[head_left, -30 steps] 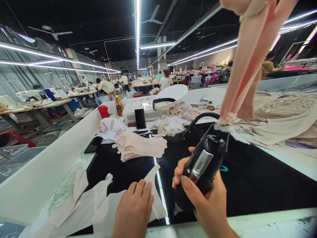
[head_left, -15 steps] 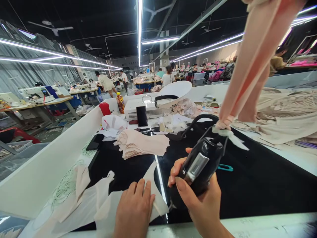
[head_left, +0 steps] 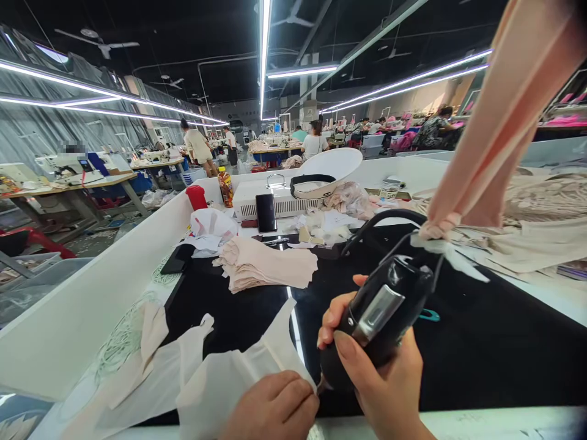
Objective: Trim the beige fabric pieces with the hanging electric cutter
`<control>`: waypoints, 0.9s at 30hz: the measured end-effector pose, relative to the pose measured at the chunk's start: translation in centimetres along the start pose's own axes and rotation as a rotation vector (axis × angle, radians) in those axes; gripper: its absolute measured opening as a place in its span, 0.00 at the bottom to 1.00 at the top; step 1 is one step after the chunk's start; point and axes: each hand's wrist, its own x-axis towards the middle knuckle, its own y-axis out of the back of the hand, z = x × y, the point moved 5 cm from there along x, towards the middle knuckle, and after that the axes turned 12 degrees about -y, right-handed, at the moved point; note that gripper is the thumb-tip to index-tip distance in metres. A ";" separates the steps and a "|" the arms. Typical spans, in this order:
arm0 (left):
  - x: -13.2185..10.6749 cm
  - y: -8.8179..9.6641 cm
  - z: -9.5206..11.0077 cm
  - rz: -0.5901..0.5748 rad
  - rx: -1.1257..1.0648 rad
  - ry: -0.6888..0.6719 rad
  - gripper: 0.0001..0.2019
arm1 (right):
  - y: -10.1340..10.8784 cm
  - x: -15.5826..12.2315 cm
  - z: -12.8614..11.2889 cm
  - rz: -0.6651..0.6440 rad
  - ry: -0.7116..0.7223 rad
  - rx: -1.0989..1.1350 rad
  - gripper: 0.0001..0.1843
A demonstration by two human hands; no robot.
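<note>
My right hand is wrapped round a black hand-held electric tool with a silver plate and a cable, tilted with its lower end toward me. A pink fabric strip knotted near its top runs upward. My left hand has its fingers curled at the near right edge of a pale cream fabric piece, right beside the tool's lower end; the fingertips are partly hidden. The piece lies on a black work surface, with other cream cuttings at its left.
A stack of cream fabric pieces lies ahead. Behind it are a phone, a white box, a visor and a bottle. A teal clip-like item lies right of the tool. White walls edge the table.
My left hand has slid right and toward me, its flat fingers now curled at the fabric's edge. The tool and my right hand appear slightly farther right as the view shifts.
</note>
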 end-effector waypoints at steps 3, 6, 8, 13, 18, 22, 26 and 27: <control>-0.2 0.0 -0.5 0.018 0.018 -0.003 0.13 | 0.2 0.1 0.2 0.010 -0.006 0.010 0.25; -0.4 0.1 -0.9 0.012 0.043 0.008 0.12 | 0.5 0.2 0.2 -0.020 -0.001 0.007 0.24; -0.6 0.1 -1.1 0.006 0.063 0.013 0.13 | 0.5 0.3 0.2 -0.079 0.010 0.000 0.24; -1.3 -0.2 -1.2 0.003 0.096 0.052 0.10 | 0.8 0.5 0.4 -0.044 -0.035 0.057 0.27; -1.5 -0.5 -1.2 0.038 0.118 0.055 0.11 | 0.5 1.3 0.2 0.005 -0.011 0.054 0.27; -2.1 -1.0 -1.2 0.045 0.133 0.066 0.10 | 0.0 1.7 0.4 0.024 -0.017 0.055 0.26; -3.1 -1.8 -1.1 0.000 0.131 0.092 0.09 | -0.3 1.6 0.7 0.011 -0.020 0.031 0.27; -3.3 -1.9 -1.0 -0.010 0.135 0.095 0.10 | -0.3 1.5 0.7 0.015 -0.018 0.024 0.27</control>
